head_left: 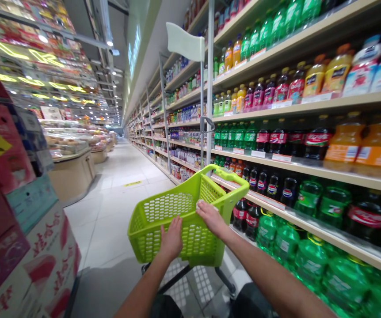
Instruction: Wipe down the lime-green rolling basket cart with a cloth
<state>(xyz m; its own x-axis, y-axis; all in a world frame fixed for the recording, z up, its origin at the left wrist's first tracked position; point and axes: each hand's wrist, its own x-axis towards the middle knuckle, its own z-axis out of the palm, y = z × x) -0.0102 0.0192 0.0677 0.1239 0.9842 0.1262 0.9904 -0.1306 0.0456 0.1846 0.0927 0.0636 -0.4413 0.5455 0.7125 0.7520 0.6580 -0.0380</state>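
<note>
A lime-green plastic shopping cart (pixel 177 207) with a perforated basket stands side-on before me. My right hand (pixel 208 215) lies over the basket's near top rim, close to the handle end. Bits of a white cloth or tissue (pixel 214 206) show at the edges of that hand, held against the rim. My left hand (pixel 171 236) rests on the near side wall, its fingers stretched up toward the rim and nothing in it. A green handle (pixel 232 185) rises at the right end, and a pale flag-shaped sign (pixel 185 42) stands on a pole behind the cart.
Drink shelves (pixel 296 159) run along the right, close to the cart. Stacked cartons (pixel 41 247) stand near on the left. Beyond them is a rounded wooden display counter (pixel 73 176). A tiled aisle (pixel 111 212) leads ahead.
</note>
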